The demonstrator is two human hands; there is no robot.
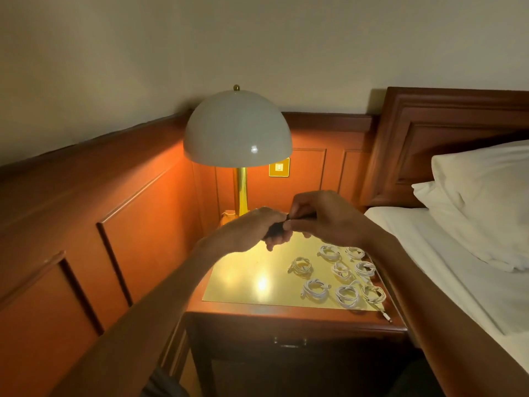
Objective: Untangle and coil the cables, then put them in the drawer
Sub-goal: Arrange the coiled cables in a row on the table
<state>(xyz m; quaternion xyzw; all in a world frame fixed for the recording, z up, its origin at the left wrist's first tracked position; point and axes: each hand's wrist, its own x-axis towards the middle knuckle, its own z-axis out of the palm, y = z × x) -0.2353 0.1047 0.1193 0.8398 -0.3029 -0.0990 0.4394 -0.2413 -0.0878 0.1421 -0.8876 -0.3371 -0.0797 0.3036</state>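
My left hand (257,227) and my right hand (320,216) meet above the back of the nightstand, both closed on a dark cable (276,228) bunched between them. Several white coiled cables (340,275) lie in rows on the right half of the shiny brass top (246,282). One white cable's end (385,315) trails over the front right corner. The drawer (289,343) under the top is closed, its dark handle facing me.
A domed white lamp (237,130) on a brass stem stands at the back of the nightstand. Wood panelling runs along the left and behind. A bed with white sheets and pillows (481,202) sits close on the right.
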